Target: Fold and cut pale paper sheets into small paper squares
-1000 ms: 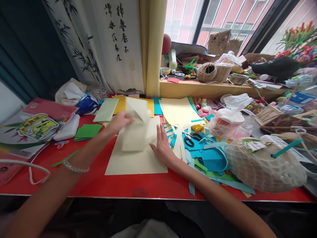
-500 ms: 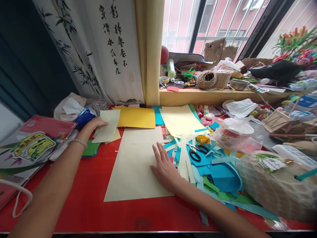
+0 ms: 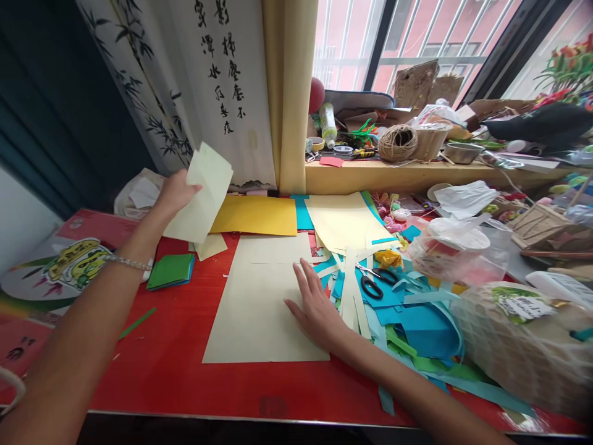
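My left hand (image 3: 178, 193) pinches a few pale green paper pieces (image 3: 204, 194) and holds them up at a tilt over the back left of the table. Below them a cream paper piece (image 3: 212, 247) lies beside a small stack of green and blue paper (image 3: 170, 272). Fingers apart, my right hand (image 3: 317, 303) rests on the right part of a large pale sheet (image 3: 259, 315). Just right of that hand lie pale paper strips (image 3: 351, 290) and black-handled scissors (image 3: 376, 281) on blue paper scraps (image 3: 417, 330).
A yellow sheet (image 3: 254, 215) and a cream sheet (image 3: 340, 219) lie along the back of the red table (image 3: 171, 371). At right are a netted bundle (image 3: 523, 346) and a plastic-wrapped tub (image 3: 458, 241). Twine (image 3: 397, 143) sits on the sill.
My left hand has lifted the pale green paper pieces off the table, uncovering more of the green stack. My right hand stays on the large sheet. The view has shifted slightly left.
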`<state>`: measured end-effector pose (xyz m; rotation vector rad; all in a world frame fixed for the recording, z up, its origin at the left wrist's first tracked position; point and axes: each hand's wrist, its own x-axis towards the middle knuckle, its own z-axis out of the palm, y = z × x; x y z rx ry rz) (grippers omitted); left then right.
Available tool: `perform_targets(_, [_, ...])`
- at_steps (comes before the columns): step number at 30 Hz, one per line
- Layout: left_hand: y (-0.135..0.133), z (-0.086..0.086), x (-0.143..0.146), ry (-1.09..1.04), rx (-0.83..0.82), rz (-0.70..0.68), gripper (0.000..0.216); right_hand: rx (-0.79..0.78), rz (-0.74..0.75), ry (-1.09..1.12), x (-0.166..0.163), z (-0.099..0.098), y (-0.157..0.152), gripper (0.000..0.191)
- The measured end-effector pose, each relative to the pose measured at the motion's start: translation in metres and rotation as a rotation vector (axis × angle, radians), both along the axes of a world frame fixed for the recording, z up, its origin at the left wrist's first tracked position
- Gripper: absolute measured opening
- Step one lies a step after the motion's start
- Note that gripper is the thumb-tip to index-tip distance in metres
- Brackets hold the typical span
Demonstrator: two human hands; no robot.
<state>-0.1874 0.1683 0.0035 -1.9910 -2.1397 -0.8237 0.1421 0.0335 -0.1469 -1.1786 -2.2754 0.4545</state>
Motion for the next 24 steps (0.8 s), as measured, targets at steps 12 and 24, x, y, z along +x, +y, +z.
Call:
perform_targets(12, [-0.117, -0.051, 0.147, 0.153, -0.103, -0.530, 0.009, -0.402, 0.091, 0.626, 0.033, 0.024, 0.043, 0.064])
perform_targets(24, [-0.158, -0.115, 0.060, -0.976, -0.056, -0.224, 0.043, -0.643, 0.192, 0.645, 0.045, 0.019, 0.053, 0.044])
